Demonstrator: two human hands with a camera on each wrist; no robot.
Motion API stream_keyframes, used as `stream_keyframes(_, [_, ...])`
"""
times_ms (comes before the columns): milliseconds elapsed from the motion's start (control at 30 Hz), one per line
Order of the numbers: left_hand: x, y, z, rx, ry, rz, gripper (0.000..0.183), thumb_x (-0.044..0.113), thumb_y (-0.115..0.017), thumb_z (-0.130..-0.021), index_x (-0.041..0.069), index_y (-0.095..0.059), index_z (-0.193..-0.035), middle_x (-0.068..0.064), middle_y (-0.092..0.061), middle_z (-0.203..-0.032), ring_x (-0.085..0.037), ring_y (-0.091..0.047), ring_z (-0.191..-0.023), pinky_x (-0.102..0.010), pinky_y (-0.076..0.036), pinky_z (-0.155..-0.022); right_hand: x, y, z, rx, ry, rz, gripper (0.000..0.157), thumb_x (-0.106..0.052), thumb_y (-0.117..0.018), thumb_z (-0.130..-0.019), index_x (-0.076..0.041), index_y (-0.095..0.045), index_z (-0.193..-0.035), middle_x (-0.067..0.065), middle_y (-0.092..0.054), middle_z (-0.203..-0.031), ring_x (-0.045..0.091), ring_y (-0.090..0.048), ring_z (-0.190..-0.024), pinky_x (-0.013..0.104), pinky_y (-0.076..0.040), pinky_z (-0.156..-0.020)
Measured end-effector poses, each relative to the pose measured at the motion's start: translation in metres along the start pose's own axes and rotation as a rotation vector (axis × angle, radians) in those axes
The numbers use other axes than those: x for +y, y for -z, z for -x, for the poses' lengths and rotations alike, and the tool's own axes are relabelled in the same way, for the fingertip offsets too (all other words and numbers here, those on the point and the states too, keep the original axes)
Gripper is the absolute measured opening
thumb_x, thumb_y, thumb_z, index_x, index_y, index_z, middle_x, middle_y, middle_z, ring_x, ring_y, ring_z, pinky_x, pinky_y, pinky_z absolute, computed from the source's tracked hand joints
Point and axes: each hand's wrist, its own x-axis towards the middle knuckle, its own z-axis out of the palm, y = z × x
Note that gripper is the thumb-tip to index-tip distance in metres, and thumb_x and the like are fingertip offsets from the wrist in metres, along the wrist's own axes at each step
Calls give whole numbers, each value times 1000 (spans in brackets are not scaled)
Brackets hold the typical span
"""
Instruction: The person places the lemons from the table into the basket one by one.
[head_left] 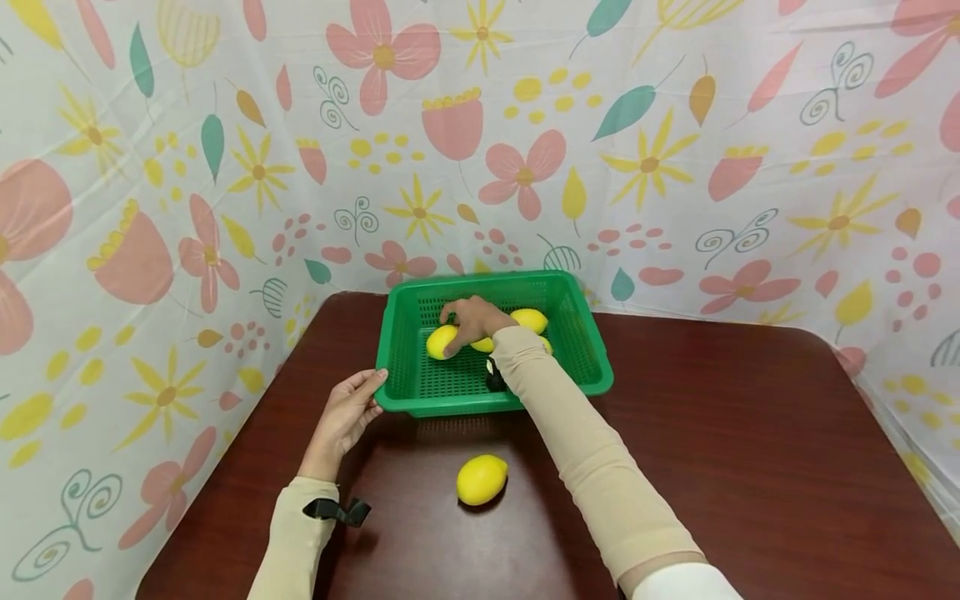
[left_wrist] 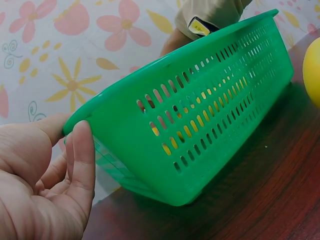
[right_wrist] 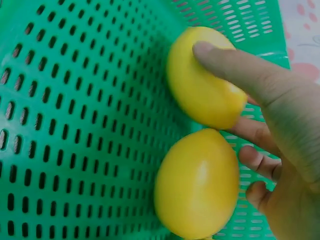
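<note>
A green plastic basket (head_left: 450, 406) with slotted walls stands on the table. My left hand (head_left: 348, 417) pinches its rim at the near left corner, thumb on one side and fingers on the other. Inside the basket, my right hand (head_left: 476, 319) grips a lemon (right_wrist: 200, 85), the thumb lying across it and the fingers behind. Another lemon (right_wrist: 197, 185) lies right beside the held one. Farther right in the basket is a lemon (head_left: 531, 319), with more yellow partly hidden by the right wrist. One lemon (head_left: 482, 480) lies on the table in front of the basket.
The dark reddish-brown table (head_left: 735, 433) extends to the right of the basket. A floral cloth (head_left: 465, 183) hangs behind the table and along its left side. A black strap (head_left: 337, 510) is around the left sleeve.
</note>
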Motion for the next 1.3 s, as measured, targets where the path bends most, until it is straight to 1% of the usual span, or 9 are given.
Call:
stream_keyframes(100, [0,1,-1,-4,-1,0,27,25,-67,-102,7,-58,-121,4,-55,-84,-4,-52,-63,-16,-51,-57,1,6,3,3,29,-60,75,-46,-84,-84,-20,-53,-146,10,-60,-140,30,-45,-133,46,-48,-104])
stream_keyframes(200, [0,1,-1,-5,3,-3,29,25,-67,-102,7,-57,-123,4,-54,-84,-4,-51,-63,-16,-51,-57,3,17,10,32,84,-118,73,-47,-81,-87,-18,-52,-148,12,-59,-140,34,-39,-135,51,-44,-108])
stream_keyframes(233, [1,1,0,-5,4,-1,28,25,-67,-102,7,-57,-122,4,-55,-83,-4,-52,-63,-16,-51,-57,2,21,13,45,110,-128,72,-47,-79,-89,-16,-53,-147,13,-60,-140,34,-41,-135,51,-40,-111])
stream_keyframes(333, [2,2,0,-5,4,-1,26,26,-67,-102,8,-58,-120,5,-56,-82,-4,-52,-63,-16,-51,-57,-1,32,24,89,166,-177,62,-45,-75,-93,-15,-56,-144,13,-61,-138,31,-50,-132,49,-43,-110])
stream_keyframes(433, [3,2,0,-2,3,2,23,26,-67,-102,10,-60,-116,5,-57,-79,-4,-52,-62,-16,-51,-56,-9,40,42,149,207,-212,51,-40,-72,-96,-15,-59,-139,10,-65,-135,27,-59,-125,45,-48,-107])
stream_keyframes(633, [3,1,0,-4,0,2,19,26,-67,-102,11,-62,-113,5,-58,-80,-3,-52,-62,-15,-51,-57,-23,43,97,276,220,-243,38,-36,-72,-98,-16,-65,-130,3,-70,-123,24,-64,-114,42,-53,-96])
stream_keyframes(967, [2,1,1,-1,-5,2,15,27,-68,-101,13,-64,-107,6,-58,-79,-4,-52,-63,-15,-51,-58,-25,-3,181,420,289,-325,28,-33,-78,-93,-18,-71,-115,-6,-71,-113,14,-63,-100,34,-57,-79])
stream_keyframes(1167, [2,2,0,5,0,5,16,26,-67,-102,13,-63,-111,6,-57,-78,-3,-52,-63,-15,-51,-58,-22,-34,214,460,340,-383,27,-29,-80,-92,-20,-72,-116,-8,-71,-110,16,-62,-100,33,-56,-74])
stream_keyframes(1300, [2,1,0,-7,5,-7,24,27,-67,-102,11,-60,-118,6,-56,-80,-2,-51,-64,-15,-51,-59,-20,-55,228,463,394,-389,28,-30,-81,-91,-23,-72,-116,-10,-70,-109,12,-61,-98,32,-56,-73])
